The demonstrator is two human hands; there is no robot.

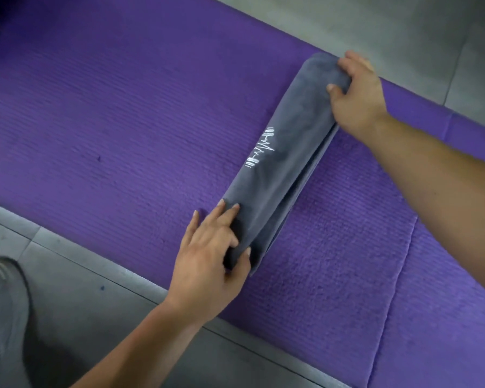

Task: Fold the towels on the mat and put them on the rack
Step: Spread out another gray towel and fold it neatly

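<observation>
Folded grey towel (280,163) on purple mat (109,107): left hand (207,259) grips its 7 o'clock end, right hand (356,99) its 1 o'clock end.

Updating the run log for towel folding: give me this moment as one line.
step: folding | grey towel: folded long strip over purple mat | left hand: grips near end | right hand: grips far end | rack: not in view

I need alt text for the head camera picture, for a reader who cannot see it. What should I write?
Two bare hands hold a grey towel, folded into a long narrow strip, on a purple mat: the left hand grips the near end, the right hand the far end. A grey shoe stands on the floor beside the mat.
</observation>
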